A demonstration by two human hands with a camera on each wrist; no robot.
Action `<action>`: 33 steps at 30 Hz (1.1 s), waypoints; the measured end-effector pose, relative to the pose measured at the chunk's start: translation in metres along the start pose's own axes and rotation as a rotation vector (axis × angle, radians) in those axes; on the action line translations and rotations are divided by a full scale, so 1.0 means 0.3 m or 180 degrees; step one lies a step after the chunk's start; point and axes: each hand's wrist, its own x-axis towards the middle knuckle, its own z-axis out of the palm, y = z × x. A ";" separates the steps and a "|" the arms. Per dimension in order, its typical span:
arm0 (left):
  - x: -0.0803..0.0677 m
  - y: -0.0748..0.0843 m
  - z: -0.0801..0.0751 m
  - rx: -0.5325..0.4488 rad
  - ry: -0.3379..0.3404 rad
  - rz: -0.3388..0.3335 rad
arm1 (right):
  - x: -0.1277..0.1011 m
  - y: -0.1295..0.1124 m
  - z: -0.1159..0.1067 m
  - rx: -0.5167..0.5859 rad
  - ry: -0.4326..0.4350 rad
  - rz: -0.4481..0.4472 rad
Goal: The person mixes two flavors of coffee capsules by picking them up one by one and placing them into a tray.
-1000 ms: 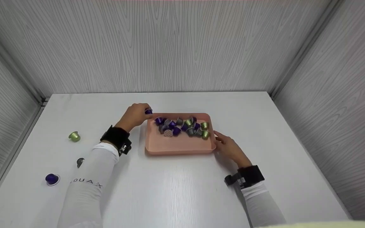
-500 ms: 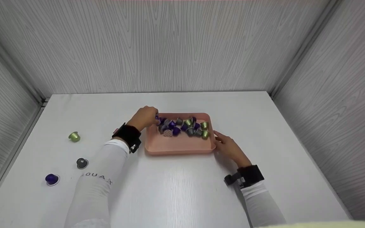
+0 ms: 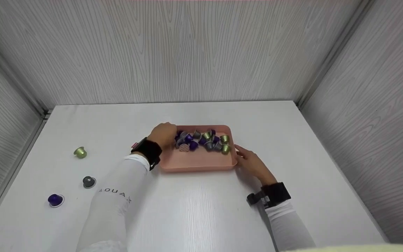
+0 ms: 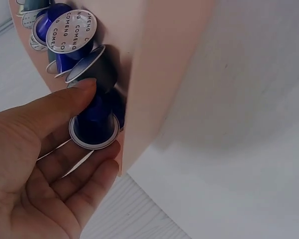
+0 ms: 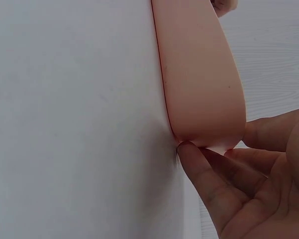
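One pink tray (image 3: 201, 162) holds a heap of purple, grey and green capsules (image 3: 203, 140) too crowded to count, while three single capsules lie well left of it: one green (image 3: 80, 152), one grey (image 3: 89, 182), one purple (image 3: 55, 200).

Glossy metallic capsules (image 3: 201, 140) lie in a matt, smooth plastic tray (image 3: 198, 162).

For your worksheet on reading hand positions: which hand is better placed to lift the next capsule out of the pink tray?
Left. The left hand already touches a blue capsule inside the pink tray; the right hand rests against the tray's right corner, away from the capsules.
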 end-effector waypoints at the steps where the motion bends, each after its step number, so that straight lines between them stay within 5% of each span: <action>1: 0.000 0.002 0.004 0.0028 -0.0006 0.0008 | 0.000 -0.001 0.001 -0.0002 -0.0001 -0.0003; 19: -0.021 -0.041 -0.016 -0.0172 -0.0015 -0.0037 | 0.002 -0.012 0.002 -0.0052 -0.0020 -0.0015; 33: -0.094 -0.112 -0.068 -0.0512 0.0036 0.0360 | 0.005 -0.005 -0.005 0.0214 -0.0074 0.0089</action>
